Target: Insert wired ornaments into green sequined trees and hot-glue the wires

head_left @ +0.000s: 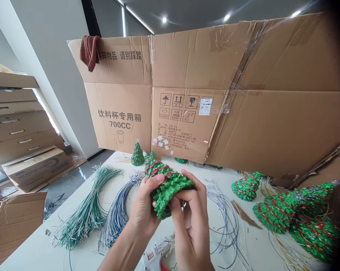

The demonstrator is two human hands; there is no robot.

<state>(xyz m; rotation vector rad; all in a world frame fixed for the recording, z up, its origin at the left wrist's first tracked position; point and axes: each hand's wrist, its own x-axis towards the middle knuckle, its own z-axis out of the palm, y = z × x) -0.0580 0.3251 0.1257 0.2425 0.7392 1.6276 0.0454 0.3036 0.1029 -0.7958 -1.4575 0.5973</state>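
Both my left hand (pixel 143 212) and my right hand (pixel 188 222) grip a small green tinsel Christmas tree (pixel 170 188) wound with red garland, its tip pointing up and left. A small gold bead shows near its lower edge. Beneath my hands lies a hot glue gun (pixel 155 256), partly hidden by my right wrist. To the left are a bundle of green-and-white tinsel wires (pixel 88 212) and a bundle of blue-and-white wires (pixel 116 214). Several finished green trees (pixel 276 212) stand at the right, and another (pixel 137 154) stands at the back.
A large flattened cardboard box (pixel 187 94) stands upright along the white table's (pixel 37 252) far side, with a brown cloth (pixel 89 52) draped over it. Loose wires lie around the table. Flattened cardboard sheets (pixel 17 116) lean against the wall at left.
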